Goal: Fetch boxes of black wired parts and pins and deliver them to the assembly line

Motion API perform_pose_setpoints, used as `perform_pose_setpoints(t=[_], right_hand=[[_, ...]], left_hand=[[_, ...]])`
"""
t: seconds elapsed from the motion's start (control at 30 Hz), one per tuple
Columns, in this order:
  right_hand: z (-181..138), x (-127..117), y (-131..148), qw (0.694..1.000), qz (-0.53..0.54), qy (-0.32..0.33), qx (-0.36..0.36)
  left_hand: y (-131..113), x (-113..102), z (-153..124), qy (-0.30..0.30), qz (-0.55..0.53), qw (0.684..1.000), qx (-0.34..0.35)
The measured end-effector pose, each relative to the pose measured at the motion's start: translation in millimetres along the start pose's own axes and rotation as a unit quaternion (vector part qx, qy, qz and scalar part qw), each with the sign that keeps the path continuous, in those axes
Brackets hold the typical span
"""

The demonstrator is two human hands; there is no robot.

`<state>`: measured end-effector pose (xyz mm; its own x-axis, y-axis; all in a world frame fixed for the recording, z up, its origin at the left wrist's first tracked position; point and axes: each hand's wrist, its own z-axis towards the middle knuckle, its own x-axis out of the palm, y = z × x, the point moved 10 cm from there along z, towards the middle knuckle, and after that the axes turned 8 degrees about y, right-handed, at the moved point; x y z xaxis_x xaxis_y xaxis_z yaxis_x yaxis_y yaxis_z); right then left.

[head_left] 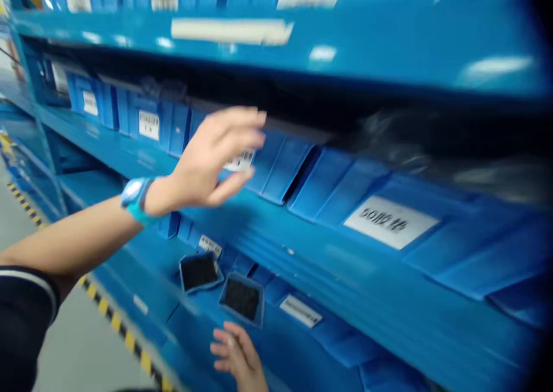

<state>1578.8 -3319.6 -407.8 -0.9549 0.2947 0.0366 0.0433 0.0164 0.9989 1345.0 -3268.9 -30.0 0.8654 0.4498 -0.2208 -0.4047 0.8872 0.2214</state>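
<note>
Two-handed, hovers with loosely spread, released fingers (244, 138): left hand (207, 155) before a labelled blue bin (279, 164), right hand (242, 354) near two small boxes (261, 308).

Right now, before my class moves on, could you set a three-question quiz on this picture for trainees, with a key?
1. How many open trays with dark contents show among the lower bins?
A. One
B. Two
C. Four

2. True or false: the right hand is closed around one of those trays.

3. Fill in the blank: the left hand, raised in front of the upper bins, has a blue ______ at its wrist.

Key:
1. B.
2. False; it is open and shows lower in the picture than the trays.
3. Wristband.
</note>
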Motion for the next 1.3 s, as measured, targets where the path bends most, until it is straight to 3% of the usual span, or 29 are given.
perform_pose_setpoints(t=[0.1, 0.13, 0.17, 0.23, 0.27, 0.33, 0.43, 0.57, 0.7, 0.8, 0.93, 1.0, 1.17, 1.3], right_hand=[[0.2, -5.2, -28.4, 0.998, 0.007, -0.038, 0.052], [2.8, -6.3, -34.5, 0.996, 0.014, -0.053, 0.065], [6.7, -6.2, -39.2, 0.995, 0.022, -0.068, 0.073], [18.2, 1.1, -45.0, 0.993, 0.039, -0.085, 0.078], [24.9, 6.8, -46.7, 0.992, 0.042, -0.092, 0.077], [37.3, 15.6, -46.8, 0.991, 0.032, -0.115, 0.066], [47.2, 12.1, -51.1, 0.978, 0.066, -0.188, 0.057], [47.1, -17.1, -69.1, 0.920, 0.228, -0.316, 0.048], [50.2, -46.6, -64.0, 0.890, 0.225, -0.397, -0.012], [48.7, -54.1, -62.8, 0.878, 0.213, -0.428, -0.035], [41.8, -40.3, -65.6, 0.881, 0.205, -0.424, -0.051], [42.4, -23.6, -66.6, 0.892, 0.208, -0.398, -0.058], [51.7, 17.6, -66.2, 0.913, 0.230, -0.326, -0.087], [54.4, 27.7, -66.2, 0.914, 0.253, -0.299, -0.104]], left_hand=[[-22.9, 68.3, -133.5, 0.205, -0.066, 0.974, 0.066], [-6.8, 86.6, -172.3, 0.236, -0.074, 0.969, -0.007], [21.3, 106.4, -211.0, 0.268, -0.079, 0.952, -0.129], [72.1, 140.0, -282.8, 0.307, -0.094, 0.883, -0.343], [88.2, 156.0, -309.2, 0.328, -0.103, 0.847, -0.405], [101.3, 188.2, -334.6, 0.378, -0.140, 0.804, -0.436], [93.2, 230.7, -337.2, 0.459, -0.208, 0.772, -0.388], [70.9, 269.9, -336.8, 0.542, -0.270, 0.724, -0.331], [55.0, 288.7, -331.3, 0.573, -0.318, 0.711, -0.254], [53.5, 291.2, -321.5, 0.582, -0.335, 0.709, -0.214], [45.7, 288.9, -300.1, 0.594, -0.392, 0.673, -0.200], [35.6, 288.5, -285.8, 0.593, -0.403, 0.672, -0.183], [3.7, 297.0, -271.2, 0.608, -0.345, 0.704, -0.121], [-6.1, 297.8, -274.1, 0.595, -0.307, 0.736, -0.097]])
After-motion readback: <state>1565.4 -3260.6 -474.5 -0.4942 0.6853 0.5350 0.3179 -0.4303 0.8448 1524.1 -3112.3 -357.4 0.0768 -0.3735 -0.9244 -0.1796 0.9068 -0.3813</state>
